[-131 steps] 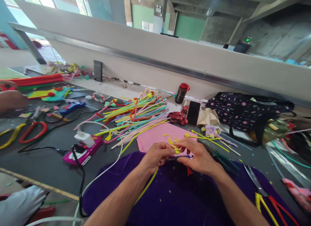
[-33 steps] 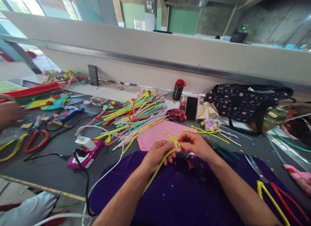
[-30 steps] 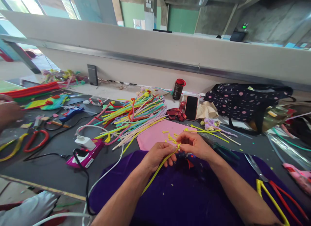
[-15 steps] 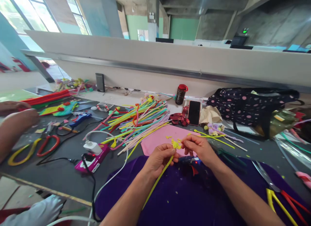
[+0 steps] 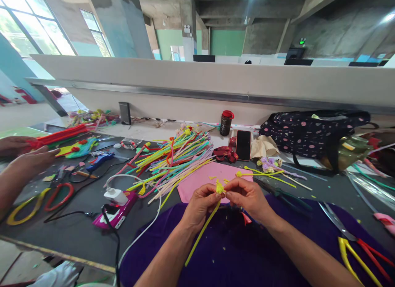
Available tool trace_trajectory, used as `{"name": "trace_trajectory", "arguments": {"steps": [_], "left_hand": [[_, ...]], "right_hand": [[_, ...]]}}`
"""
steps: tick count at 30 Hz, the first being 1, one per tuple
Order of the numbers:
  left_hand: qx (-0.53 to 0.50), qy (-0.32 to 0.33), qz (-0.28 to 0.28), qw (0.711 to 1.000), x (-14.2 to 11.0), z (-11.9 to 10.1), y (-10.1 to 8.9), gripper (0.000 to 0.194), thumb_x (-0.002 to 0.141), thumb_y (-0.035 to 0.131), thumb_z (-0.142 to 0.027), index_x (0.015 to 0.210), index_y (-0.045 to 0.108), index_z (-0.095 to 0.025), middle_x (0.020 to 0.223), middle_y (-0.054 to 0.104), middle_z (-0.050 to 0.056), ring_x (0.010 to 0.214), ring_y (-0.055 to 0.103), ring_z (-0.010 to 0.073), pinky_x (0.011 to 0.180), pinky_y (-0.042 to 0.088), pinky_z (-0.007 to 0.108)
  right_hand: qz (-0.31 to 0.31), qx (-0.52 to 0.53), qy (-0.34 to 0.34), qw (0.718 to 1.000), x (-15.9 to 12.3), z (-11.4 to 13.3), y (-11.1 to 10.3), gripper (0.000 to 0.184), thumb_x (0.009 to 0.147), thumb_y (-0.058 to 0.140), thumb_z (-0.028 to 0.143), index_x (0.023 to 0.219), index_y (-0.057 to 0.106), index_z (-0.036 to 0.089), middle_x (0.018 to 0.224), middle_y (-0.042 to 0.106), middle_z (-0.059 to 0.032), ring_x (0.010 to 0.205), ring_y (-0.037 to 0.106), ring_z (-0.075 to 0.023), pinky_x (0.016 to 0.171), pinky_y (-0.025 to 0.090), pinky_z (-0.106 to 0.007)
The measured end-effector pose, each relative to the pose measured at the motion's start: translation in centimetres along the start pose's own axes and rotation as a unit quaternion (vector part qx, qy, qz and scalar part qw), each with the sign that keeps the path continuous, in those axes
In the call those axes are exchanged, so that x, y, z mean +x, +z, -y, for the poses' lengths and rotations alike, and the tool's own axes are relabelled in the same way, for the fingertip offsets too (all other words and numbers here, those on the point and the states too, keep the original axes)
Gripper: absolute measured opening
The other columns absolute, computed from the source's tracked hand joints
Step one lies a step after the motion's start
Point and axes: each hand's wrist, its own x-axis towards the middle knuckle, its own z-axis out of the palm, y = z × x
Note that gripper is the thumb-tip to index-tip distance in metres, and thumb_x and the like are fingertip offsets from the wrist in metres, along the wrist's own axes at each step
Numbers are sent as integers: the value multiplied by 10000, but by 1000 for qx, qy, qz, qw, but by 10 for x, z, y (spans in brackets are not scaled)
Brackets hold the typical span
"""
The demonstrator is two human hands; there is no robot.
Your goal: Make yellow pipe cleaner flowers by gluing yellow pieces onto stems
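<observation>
Pinching tufted yellow stem [image 5: 203,232], both hands [image 5: 199,205] [image 5: 250,197], bottle markings [image 5: 225,127] unreadable

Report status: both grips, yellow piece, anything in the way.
Left grip pinching yellow chenille stem just under its tuft. Right grip at the tuft, exact hold unclear. Pink sheet and yellow snippets beyond; nothing visibly blocking.

Craft clutter on dark grey tabletop [image 5: 70,233]

On it lie multicoloured pipe cleaners [image 5: 177,153], a pink mat [image 5: 188,191] partly beneath them, a magenta power strip [image 5: 125,213] and, at left, scissors [image 5: 52,196] with red and yellow handles.
</observation>
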Motion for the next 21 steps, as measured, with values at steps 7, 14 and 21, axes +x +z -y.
{"name": "trace_trajectory", "arguments": {"steps": [7,14,21], "left_hand": [[27,18,16,999,-1,1,2,188,578,739,-268,639,607,-149,478,464,-54,382,315,27,393,173,188],[32,14,17,999,-2,0,4,171,612,719,-269,650,604,-148,455,448,-59,389,307,30,400,166,189],[58,19,5,998,-1,0,2,174,623,710,-269,668,599,-142,521,520,-37,395,332,31,391,183,185]], "right_hand": [[8,7,1,1000,-1,1,0,166,695,666,316,772,627,174,632,590,16,501,527,-89,473,449,-203],[34,-14,-9,999,0,1,-2,126,717,652,284,783,638,178,623,583,21,511,528,-85,480,422,-191],[-4,-16,-26,1000,0,-9,-1,214,756,606,278,946,590,181,672,600,6,538,570,-109,485,467,-213]]}}
